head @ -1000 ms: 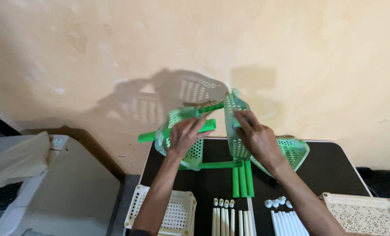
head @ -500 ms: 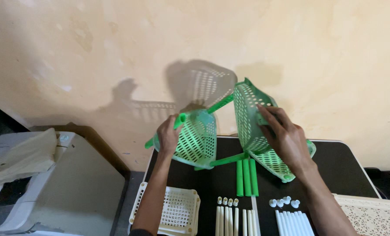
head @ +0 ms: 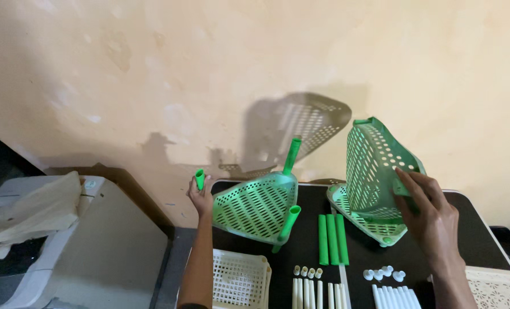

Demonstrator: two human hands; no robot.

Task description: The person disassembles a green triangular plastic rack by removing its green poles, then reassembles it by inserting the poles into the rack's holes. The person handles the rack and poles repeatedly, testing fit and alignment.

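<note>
Two green perforated trays are now separated: the left hand (head: 200,197) holds the tray with green tubes (head: 258,207) at the bench's left rear corner, and the right hand (head: 432,214) grips the upright tray (head: 375,163), moved toward the right. Three loose green tubes (head: 332,239) lie between them on the bench (head: 478,220).

Green trays (head: 258,207) pulled apart; hands (head: 432,214) spread wider

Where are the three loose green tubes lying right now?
In the head view, the three green tubes lie side by side on the black table, centre, between the left green tray and the right stacked tray.
</note>
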